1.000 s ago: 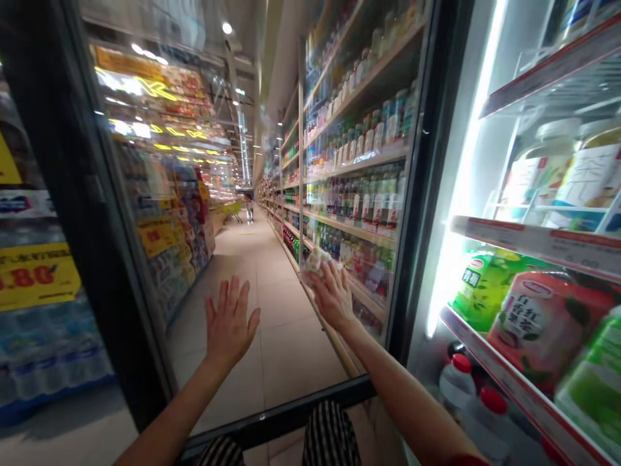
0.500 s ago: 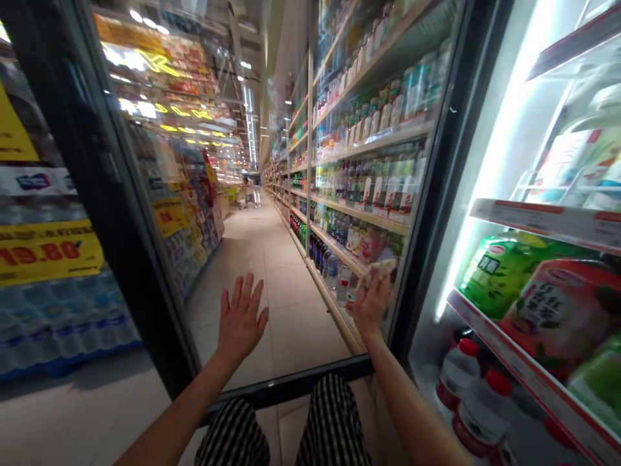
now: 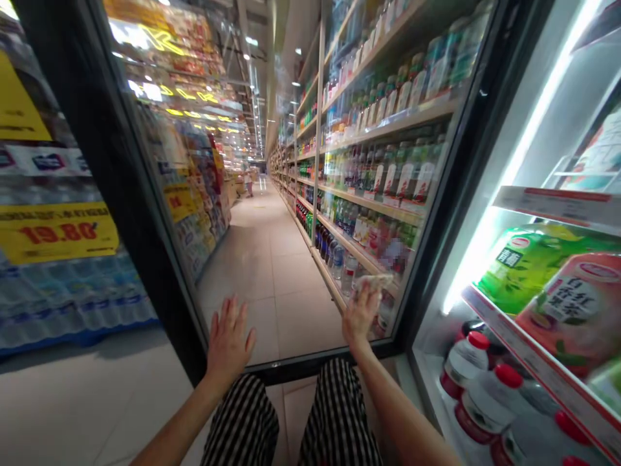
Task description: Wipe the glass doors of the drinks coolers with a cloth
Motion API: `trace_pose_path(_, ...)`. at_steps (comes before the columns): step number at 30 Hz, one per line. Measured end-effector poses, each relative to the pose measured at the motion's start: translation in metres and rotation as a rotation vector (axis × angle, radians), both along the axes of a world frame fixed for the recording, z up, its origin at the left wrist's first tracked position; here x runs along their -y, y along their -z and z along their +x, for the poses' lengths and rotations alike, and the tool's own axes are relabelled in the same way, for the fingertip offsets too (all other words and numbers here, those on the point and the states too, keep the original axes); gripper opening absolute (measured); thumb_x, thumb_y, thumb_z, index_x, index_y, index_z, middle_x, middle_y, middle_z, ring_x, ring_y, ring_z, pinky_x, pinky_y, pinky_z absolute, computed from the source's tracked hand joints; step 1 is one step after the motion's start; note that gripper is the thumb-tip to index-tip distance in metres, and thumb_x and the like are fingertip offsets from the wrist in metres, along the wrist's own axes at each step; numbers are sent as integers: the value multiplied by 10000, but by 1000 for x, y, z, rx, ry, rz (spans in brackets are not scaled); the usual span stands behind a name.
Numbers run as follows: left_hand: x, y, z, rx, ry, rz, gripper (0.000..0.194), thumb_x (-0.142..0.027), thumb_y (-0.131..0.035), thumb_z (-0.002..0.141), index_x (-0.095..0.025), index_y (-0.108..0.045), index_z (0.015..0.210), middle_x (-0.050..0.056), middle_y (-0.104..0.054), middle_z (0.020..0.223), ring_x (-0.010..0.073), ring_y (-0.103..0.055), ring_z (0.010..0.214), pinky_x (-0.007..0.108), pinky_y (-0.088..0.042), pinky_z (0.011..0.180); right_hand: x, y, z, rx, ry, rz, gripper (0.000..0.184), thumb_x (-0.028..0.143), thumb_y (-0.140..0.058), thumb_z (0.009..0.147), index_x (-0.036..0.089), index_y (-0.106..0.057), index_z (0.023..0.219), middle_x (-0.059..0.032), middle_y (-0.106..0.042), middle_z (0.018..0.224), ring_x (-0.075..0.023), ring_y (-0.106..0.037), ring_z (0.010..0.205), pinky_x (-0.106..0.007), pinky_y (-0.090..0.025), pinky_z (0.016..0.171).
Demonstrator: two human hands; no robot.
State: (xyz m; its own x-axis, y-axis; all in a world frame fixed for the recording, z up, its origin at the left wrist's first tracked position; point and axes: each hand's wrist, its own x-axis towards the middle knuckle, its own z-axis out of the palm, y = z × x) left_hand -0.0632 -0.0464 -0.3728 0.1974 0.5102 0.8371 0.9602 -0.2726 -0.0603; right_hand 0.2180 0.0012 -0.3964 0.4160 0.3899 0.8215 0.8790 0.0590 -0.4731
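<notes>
A glass door (image 3: pixel 291 317) with a black frame stands in front of me. My left hand (image 3: pixel 229 340) lies against the lower left of the pane, fingers stretched and spread, holding nothing. Lower right on the glass, my right hand (image 3: pixel 359 323) presses a pale crumpled cloth (image 3: pixel 377 281) to the pane. The cloth sticks out past the fingertips, and part of it is hidden under them. Both forearms reach forward above my knees in checked trousers (image 3: pixel 334 414).
On the right is a lit refrigerator with a shelf (image 3: pixel 543 349) of green and red drink packs above red-capped bottles (image 3: pixel 466 362). Packed water bottles (image 3: pixel 72 291) under a yellow price sign (image 3: pixel 58 232) stand left. An aisle and drink shelves (image 3: pixel 388 200) show in the glass.
My right hand has slid with the cloth slightly down and left on the pane. My left hand sits lower and further left in view. The view itself has shifted a little.
</notes>
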Motion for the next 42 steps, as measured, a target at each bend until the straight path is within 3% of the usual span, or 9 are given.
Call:
trace_pose_path(3, 3, 5, 0, -14, 3, -34, 679, -225, -461, 832, -174, -133, 1423, 149, -156, 1485, 300, -137, 1370, 522, -230, 1062, 11, 13, -50, 411, -330, -55, 563, 178, -429, 817, 208, -337, 1371, -116, -251, 1466, -287, -137, 1372, -526, -205, 1064)
trace_pose_path(5, 5, 5, -3, -21, -3, -43, 671, -225, -459, 833, -171, -142, 1422, 152, -182, 1478, 294, -148, 1369, 520, -225, 1065, 15, 16, -59, 591, -444, -59, 563, 145, -440, 802, 275, -372, 1345, -62, -333, 1436, -245, -170, 1369, -520, -135, 1088)
trace_pose_path(11, 3, -9, -7, -39, -26, 12, 671, -230, -457, 830, -155, -148, 1420, 162, -240, 1458, 280, -178, 1364, 515, -205, 1072, 8, -18, -40, 181, -104, 33, 546, 183, -386, 848, 125, -294, 1382, -186, -188, 1475, -294, -109, 1376, -565, -197, 1040)
trace_pose_path(16, -2, -18, -3, -64, -29, 27, 660, -215, -441, 833, -160, -147, 1421, 153, -280, 1443, 268, -194, 1361, 517, -190, 1074, 11, -49, -82, 660, -503, 34, 503, 174, -442, 812, 245, -420, 1309, -58, -371, 1417, -219, -125, 1381, -509, -80, 1104)
trace_pose_path(22, -2, -25, -20, 50, -79, 43, 658, -247, -446, 832, -155, -161, 1418, 151, -233, 1461, 278, -165, 1367, 524, -164, 1082, 5, -72, -72, 309, -231, 127, 503, 209, -393, 846, 124, -365, 1340, -168, -242, 1461, -272, -71, 1385, -542, -130, 1077)
trace_pose_path(27, -1, -28, -25, 56, -73, 58, 653, -249, -451, 831, -163, -172, 1415, 156, -238, 1460, 273, -181, 1364, 513, -185, 1078, 8, -78, -100, 720, -517, 108, 458, 189, -442, 814, 213, -465, 1270, -63, -407, 1393, -198, -99, 1386, -474, -36, 1116)
trace_pose_path(32, -2, -39, -36, 134, -95, 98, 665, -267, -470, 824, -151, -177, 1410, 171, -234, 1459, 271, -200, 1360, 502, -206, 1078, 0, -120, -113, 468, -370, 146, 494, 225, -435, 833, 167, -405, 1323, -128, -303, 1448, -266, -81, 1387, -548, -45, 1088)
trace_pose_path(38, 5, -44, -47, 147, 2, 124, 647, -218, -478, 815, -163, -205, 1399, 170, -272, 1441, 276, -247, 1342, 496, -265, 1062, 1, -102, -146, 1081, -802, 82, 549, 116, -415, 805, 259, -375, 1334, 5, -301, 1462, -153, -178, 1371, -437, -104, 1133)
trace_pose_path(42, 8, -50, -53, 190, 77, 183, 648, -191, -477, 813, -170, -200, 1399, 155, -270, 1440, 259, -260, 1337, 458, -298, 1064, 1, -132, -169, 813, -696, 112, 534, 154, -408, 835, 218, -335, 1360, -36, -200, 1497, -223, -86, 1390, -552, -38, 1104)
